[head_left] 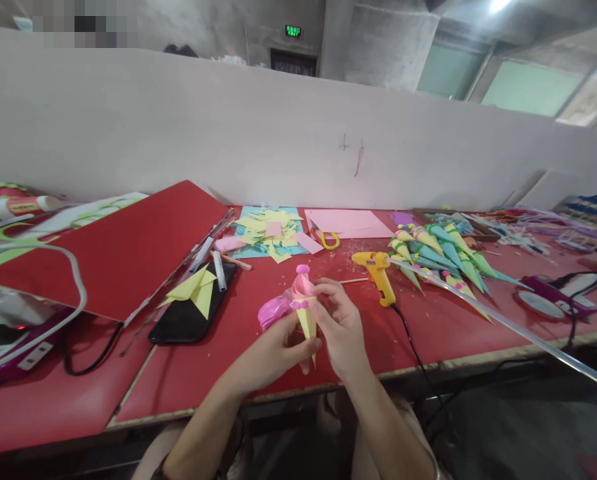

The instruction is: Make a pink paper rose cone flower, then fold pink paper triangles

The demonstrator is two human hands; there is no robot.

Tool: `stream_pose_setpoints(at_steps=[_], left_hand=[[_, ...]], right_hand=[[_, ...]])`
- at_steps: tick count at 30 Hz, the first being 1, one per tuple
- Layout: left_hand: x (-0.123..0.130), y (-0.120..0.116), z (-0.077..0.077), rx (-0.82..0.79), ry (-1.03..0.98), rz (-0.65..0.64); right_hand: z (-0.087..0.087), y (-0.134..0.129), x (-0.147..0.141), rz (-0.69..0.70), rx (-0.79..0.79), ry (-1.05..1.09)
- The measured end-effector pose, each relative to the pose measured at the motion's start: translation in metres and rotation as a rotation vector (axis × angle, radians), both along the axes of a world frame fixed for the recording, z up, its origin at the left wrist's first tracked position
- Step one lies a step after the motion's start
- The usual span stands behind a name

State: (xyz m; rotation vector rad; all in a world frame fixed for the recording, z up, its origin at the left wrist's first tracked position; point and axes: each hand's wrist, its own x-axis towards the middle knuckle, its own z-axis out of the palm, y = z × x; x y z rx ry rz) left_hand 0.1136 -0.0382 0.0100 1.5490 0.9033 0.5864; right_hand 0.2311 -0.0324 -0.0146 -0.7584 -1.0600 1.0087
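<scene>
Between my two hands a small paper cone (305, 319) stands point down, pale yellow below, with a pink swirled top, a pink ball on its tip and pink dots round the middle. The fingers of my left hand (282, 353) close round its lower part. My right hand (341, 327) touches the upper right side, thumb and fingers pressed against the pink top. Just behind my left hand lies a pink plastic-wrapped lump (274, 311). To the right rests a yellow glue gun (379, 275), a long clear glue stick (508, 333) jutting from its back.
Several finished paper cones (443, 250) are heaped on the right. Paper scraps (271, 230), scissors (331, 239) and pink sheets (353, 223) lie at the back. A black phone (193, 320) bears folded yellow paper (195, 290). A red board (128, 253) leans left; a white partition (278, 133) stands behind.
</scene>
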Motion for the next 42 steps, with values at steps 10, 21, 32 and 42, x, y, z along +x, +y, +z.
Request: stream_pose_setpoints(at_steps=[10, 21, 32, 42], left_hand=[[-0.006, 0.001, 0.0, 0.07, 0.042, 0.004], [-0.007, 0.0, 0.004, 0.034, 0.002, -0.012], [-0.007, -0.002, 0.004, 0.027, -0.009, -0.012], [-0.008, -0.002, 0.001, 0.039, 0.027, 0.005]], right_hand=[[-0.002, 0.0, -0.001, 0.122, -0.024, 0.092], [0.0, -0.002, -0.004, 0.194, -0.177, 0.049], [0.004, -0.004, -0.003, 0.264, -0.084, 0.025], [0.007, -0.005, -0.005, 0.263, -0.14, 0.045]])
